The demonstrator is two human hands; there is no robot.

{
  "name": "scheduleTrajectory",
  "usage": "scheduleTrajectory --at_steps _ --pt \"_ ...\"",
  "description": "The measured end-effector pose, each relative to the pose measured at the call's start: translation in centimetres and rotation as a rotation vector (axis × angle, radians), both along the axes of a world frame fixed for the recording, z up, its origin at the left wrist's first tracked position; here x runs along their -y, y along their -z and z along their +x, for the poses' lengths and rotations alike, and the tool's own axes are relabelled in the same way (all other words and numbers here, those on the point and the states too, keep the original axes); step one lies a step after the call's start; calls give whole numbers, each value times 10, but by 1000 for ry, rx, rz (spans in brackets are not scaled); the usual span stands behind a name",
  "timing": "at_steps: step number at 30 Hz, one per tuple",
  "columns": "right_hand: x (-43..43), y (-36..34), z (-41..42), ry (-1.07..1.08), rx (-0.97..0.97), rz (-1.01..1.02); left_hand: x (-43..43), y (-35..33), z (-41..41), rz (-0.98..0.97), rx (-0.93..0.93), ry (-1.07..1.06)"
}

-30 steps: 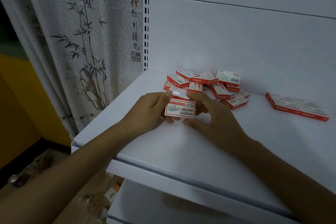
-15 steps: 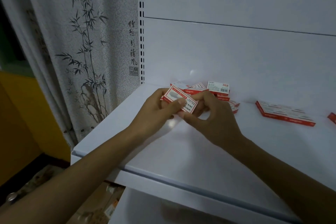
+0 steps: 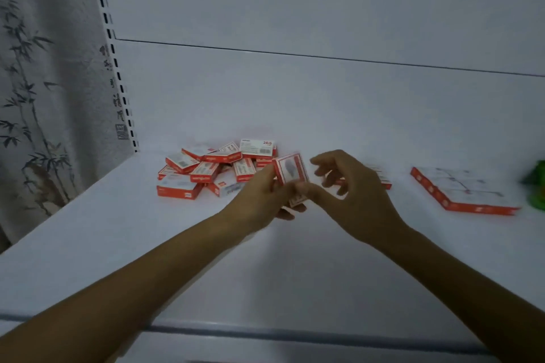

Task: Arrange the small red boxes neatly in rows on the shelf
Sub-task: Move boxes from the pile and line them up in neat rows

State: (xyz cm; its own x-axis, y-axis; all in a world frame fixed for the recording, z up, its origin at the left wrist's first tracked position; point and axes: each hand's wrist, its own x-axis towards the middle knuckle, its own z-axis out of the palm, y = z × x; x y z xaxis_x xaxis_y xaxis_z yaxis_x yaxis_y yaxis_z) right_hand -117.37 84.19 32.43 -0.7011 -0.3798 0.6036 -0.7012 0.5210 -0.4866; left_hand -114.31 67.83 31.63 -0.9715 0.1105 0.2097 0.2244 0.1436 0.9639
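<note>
— What sits leftmost on the shelf [image 3: 118, 244]?
— The loose pile [image 3: 218, 169] of small red boxes, jumbled against the back wall [image 3: 295, 97]

— And the one being handled?
— The left hand [image 3: 259, 200] pinches the held box [image 3: 290, 169] by its lower end, above the shelf. It stands on end, slightly tilted, with its face toward the camera

— The right hand [image 3: 354, 194]?
— Just beside it, fingers loosely curled and clear of the box. The thumb reaches its lower edge, but I cannot tell whether it grips

— Where next?
— Likely the flat row [image 3: 463, 191], well to the right. The right hand is nearer, and the box would need laying flat
</note>
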Motion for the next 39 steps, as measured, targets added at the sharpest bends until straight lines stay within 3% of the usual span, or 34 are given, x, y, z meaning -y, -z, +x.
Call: scheduleTrajectory --at_steps 3,8,12,14,21,24,26,28,32,39 --pt "-37 -3 -12 0 97 -46 -26 2 -18 -297 10 130" --pt "-78 1 -34 -75 171 -12 -57 0 -41 -431 -6 225" --pt "-97 17 -51 -75 385 -122 -69 12 -54 -425 -37 75" --pt "-102 30 -56 -19 417 -32 -68 23 -62 -523 -95 -43" --pt "-104 40 -61 269 133 387 -61 42 -66 -672 -216 -88" --pt "-101 31 -47 183 -50 414 -62 42 -67 -734 -238 -94" --pt "-94 31 -44 112 -189 554 -63 44 -66 -777 -259 -98" --pt "-88 35 -52 81 -196 689 -64 47 -66 -836 -291 -102" --pt "-87 44 -74 116 -169 647 -61 51 -69 -940 -351 -92" --pt "-88 57 -85 111 -147 518 -56 56 -71 -952 -362 -58"
